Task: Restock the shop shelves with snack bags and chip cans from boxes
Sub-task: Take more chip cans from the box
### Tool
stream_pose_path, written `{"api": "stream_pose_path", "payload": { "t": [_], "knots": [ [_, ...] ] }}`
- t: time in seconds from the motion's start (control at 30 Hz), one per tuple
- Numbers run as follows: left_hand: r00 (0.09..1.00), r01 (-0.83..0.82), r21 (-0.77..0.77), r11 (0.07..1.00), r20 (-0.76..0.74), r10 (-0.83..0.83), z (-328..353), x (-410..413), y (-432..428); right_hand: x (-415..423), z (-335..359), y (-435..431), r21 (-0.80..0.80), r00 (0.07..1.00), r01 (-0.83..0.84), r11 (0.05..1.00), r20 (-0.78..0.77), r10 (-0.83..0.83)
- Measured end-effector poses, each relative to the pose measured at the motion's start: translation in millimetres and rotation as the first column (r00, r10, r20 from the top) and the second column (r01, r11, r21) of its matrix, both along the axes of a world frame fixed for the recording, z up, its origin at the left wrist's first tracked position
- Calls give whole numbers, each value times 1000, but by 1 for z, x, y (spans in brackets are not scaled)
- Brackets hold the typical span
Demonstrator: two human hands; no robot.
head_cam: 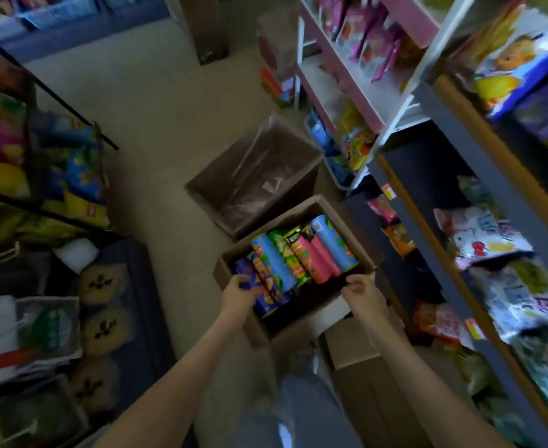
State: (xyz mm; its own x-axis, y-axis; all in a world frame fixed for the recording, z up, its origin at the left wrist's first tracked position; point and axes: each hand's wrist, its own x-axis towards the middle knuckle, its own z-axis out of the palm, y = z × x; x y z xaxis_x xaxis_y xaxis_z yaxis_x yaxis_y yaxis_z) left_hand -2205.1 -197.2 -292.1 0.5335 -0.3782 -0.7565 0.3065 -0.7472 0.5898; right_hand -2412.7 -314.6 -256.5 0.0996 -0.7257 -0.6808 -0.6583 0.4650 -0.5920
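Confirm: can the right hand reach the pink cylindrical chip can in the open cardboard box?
Probably yes. The pink chip can lies uncovered on top, the cardboard box is open, and the right hand is at its near rim; the left hand grips a dark blue can.

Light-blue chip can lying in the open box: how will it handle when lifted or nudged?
Probably rolls if set down on its side: the light-blue can is a smooth cylinder, held only by neighbours in the box. Likely stiff, keeping a straight tube shape. One-hand grasp seems feasible: the left hand wraps a similar purple can.
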Motion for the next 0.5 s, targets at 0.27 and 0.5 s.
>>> {"api": "stream_pose_path", "payload": {
  "t": [0.27, 0.5],
  "knots": [
    [993, 99, 106, 989, -71, -92, -202, 15, -41, 48, -199, -49, -4, 999, 46, 999, -11, -46],
    [996, 65, 20, 998, -70, -63, -295, -11, -76, 69, -320, -65, -133, 985, -141, 981, -114, 126]
  ]
}}
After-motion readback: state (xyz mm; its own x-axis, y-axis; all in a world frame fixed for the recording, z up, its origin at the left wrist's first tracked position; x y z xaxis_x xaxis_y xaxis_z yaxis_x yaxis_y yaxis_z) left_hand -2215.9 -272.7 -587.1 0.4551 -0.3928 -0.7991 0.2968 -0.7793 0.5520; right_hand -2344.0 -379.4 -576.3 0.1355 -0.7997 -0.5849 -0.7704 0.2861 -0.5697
